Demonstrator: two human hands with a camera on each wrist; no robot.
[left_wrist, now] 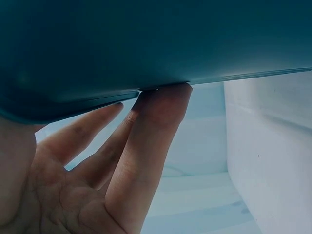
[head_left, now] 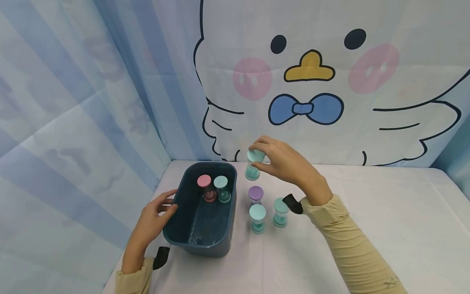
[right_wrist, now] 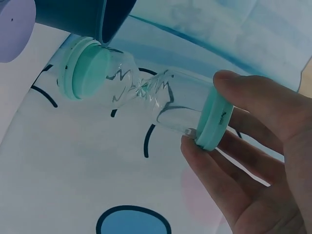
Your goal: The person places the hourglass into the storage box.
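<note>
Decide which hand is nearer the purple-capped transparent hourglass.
Right. The right hand is beyond and slightly right of the purple-capped hourglass; the left hand is across the dark-blue plastic bin from it.

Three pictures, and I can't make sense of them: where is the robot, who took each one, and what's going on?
There is no robot here, only a person's two bare hands. The wide picture comes from a camera worn on the head, looking forward and down. The other two come from cameras worn on the wrists, one each.

The left hand touches the side of a dark blue bin. The right hand pinches one end of a teal-capped sand timer.

On the pale table stand the bin and, beside it, a purple-capped timer and two teal-capped ones. Inside the bin are a pink timer and another teal one.
</note>
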